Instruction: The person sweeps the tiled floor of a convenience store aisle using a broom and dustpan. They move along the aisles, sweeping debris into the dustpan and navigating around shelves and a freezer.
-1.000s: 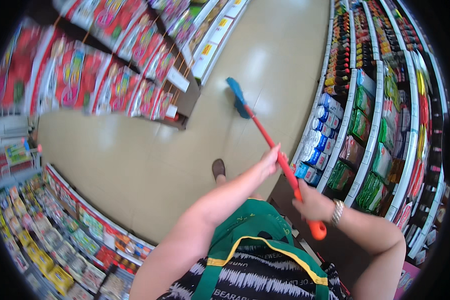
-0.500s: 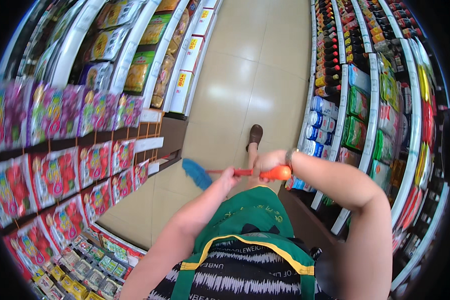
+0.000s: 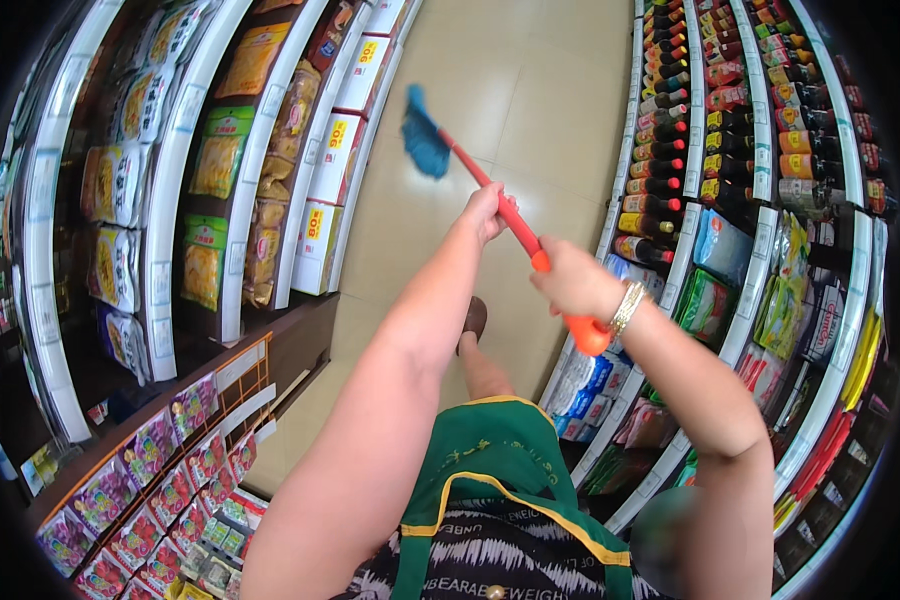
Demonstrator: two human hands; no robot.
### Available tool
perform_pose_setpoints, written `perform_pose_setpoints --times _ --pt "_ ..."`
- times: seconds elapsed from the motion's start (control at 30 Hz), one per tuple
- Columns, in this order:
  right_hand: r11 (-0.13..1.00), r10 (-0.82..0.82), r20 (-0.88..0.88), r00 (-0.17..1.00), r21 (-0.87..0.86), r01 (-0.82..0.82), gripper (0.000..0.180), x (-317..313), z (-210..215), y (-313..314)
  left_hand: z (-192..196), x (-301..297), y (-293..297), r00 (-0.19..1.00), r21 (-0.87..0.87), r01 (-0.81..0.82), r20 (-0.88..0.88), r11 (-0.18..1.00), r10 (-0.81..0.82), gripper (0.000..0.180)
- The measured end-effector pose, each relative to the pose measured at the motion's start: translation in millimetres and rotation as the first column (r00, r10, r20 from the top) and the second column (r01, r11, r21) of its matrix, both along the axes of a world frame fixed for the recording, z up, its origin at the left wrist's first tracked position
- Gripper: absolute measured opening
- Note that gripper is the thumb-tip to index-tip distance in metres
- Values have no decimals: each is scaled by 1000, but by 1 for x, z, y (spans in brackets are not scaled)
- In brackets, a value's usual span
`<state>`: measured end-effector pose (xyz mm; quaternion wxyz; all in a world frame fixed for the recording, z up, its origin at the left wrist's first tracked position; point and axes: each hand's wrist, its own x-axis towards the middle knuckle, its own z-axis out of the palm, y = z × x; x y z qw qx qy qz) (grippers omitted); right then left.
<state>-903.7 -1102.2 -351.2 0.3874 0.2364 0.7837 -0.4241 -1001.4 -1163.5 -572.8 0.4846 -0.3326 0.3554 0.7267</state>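
Observation:
Across the front of me slants a duster (image 3: 519, 229) with a red and orange handle. Its blue fluffy head (image 3: 427, 140) is over the aisle floor at the far end, close to the left shelves but apart from them. My left hand (image 3: 486, 212) is wrapped round the middle of the red handle. Nearer to me, my right hand (image 3: 580, 280), with a gold bracelet at the wrist, grips the handle close to its rounded orange end (image 3: 590, 336). Both arms reach forward above my green apron (image 3: 492, 450).
Shelves of packaged food (image 3: 217, 160) and white boxes (image 3: 327, 150) line the left. Hanging snack packets (image 3: 150, 447) stand nearer on that side. Rows of sauce bottles (image 3: 657, 185) and bagged goods (image 3: 708, 300) fill the right shelves. Between them runs a tiled floor (image 3: 500, 70).
The duster's head has swung forward, turning the handle from nearly level to slanted. Both hands have moved ahead with it. The left shelves and snack packets have shifted in view as I moved.

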Motion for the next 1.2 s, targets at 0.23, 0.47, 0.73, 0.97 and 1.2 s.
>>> perform_pose_setpoints --times 0.23,0.47,0.73,0.97,1.2 --pt "977 189 -122 974 120 -174 47 74 89 26 95 74 28 999 110 -51 16 993 49 22" --pt "895 268 381 885 -439 -82 49 127 129 15 142 225 -97 889 -39 -126 440 991 130 28" --pt "719 608 377 699 -635 -283 21 99 -66 -92 -37 289 -216 677 -517 -100 591 850 438 22" --pt "893 423 384 821 -329 -306 35 -35 20 71 -16 116 0 848 -138 -178 481 974 223 13" --pt "824 380 135 915 400 -401 45 -101 56 105 22 -76 163 985 124 2 172 992 -23 16"
